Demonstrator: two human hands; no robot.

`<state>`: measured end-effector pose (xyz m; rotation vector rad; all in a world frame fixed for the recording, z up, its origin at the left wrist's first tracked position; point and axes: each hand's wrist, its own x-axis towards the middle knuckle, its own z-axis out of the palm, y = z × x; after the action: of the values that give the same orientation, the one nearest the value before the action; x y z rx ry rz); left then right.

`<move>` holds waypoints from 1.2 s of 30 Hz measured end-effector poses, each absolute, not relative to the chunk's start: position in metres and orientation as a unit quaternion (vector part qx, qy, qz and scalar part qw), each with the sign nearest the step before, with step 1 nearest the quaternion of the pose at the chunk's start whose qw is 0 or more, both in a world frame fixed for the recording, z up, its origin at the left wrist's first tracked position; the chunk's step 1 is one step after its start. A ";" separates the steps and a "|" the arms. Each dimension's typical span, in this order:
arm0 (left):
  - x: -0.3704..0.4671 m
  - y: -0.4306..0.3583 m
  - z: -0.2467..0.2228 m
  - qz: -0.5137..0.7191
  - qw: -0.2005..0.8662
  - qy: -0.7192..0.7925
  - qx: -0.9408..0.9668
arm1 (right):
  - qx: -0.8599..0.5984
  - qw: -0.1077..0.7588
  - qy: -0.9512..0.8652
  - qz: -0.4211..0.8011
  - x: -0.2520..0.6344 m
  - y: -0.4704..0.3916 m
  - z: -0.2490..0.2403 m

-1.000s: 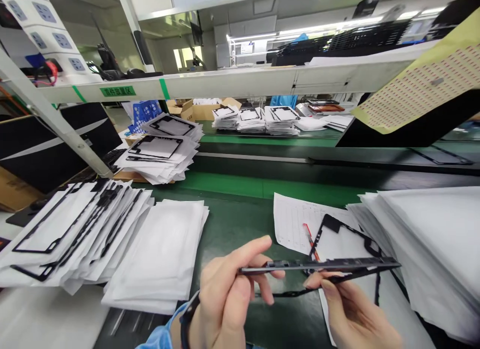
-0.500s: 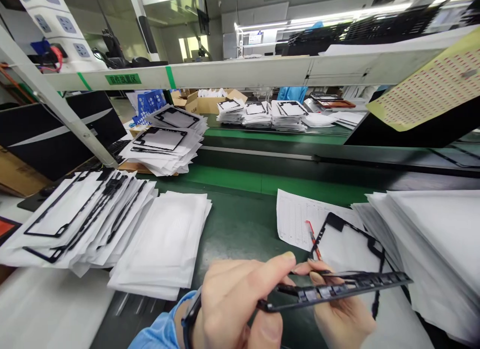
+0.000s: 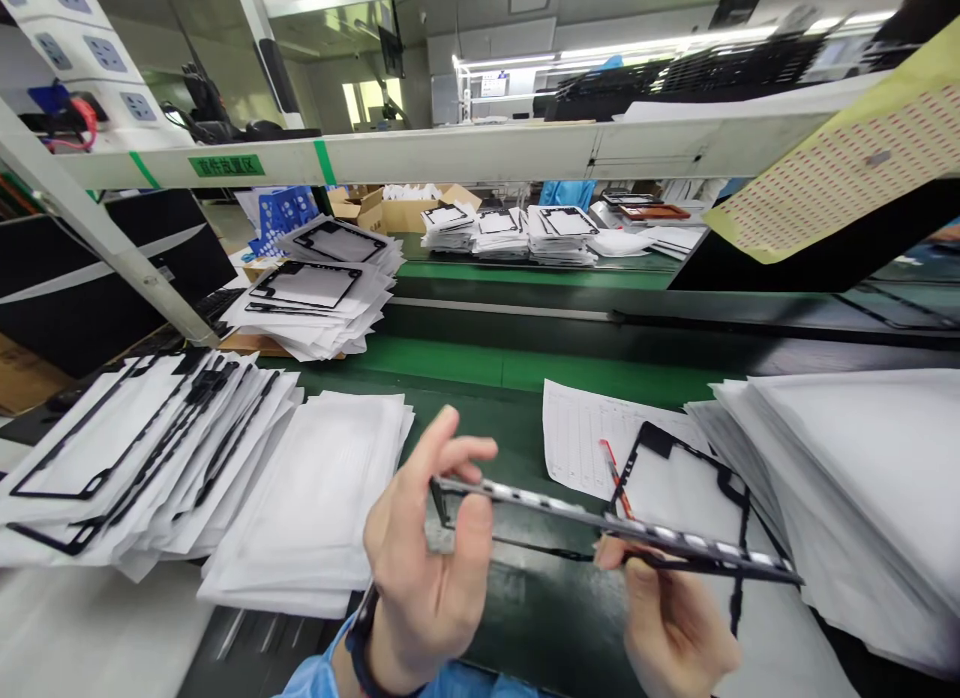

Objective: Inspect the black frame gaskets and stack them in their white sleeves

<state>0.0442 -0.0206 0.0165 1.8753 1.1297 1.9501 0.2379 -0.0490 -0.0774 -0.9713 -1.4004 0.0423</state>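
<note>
Far left: stacked white sheets with frames [image 3: 142,448]. Beside: plain sheet pile [image 3: 315,498]. Centre: left hand [image 3: 427,568] pinching black frame [image 3: 600,523] raised over green bench [image 3: 480,448]; right hand [image 3: 675,628] gripping underneath. Behind: one frame on sheet [image 3: 675,488]. Right: unprocessed sheet stack [image 3: 862,478]. Sorting seemingly midway.
</note>
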 end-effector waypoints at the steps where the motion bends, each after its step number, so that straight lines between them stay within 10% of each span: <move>1: 0.043 -0.017 0.016 0.659 0.091 0.380 0.643 | -0.419 0.661 -0.623 0.008 0.240 -0.048 -0.075; 8: 0.042 -0.010 0.027 0.613 -0.080 0.368 0.695 | -0.370 0.585 -0.715 -0.092 0.249 -0.043 -0.047; 36: 0.048 -0.018 0.035 0.735 0.019 0.290 0.613 | -0.373 0.500 -0.777 -0.088 0.261 -0.045 -0.006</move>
<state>0.0482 -0.0176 0.0347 1.9037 0.8993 2.2809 0.2612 -0.0453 -0.0062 -0.9016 -1.8795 -0.2137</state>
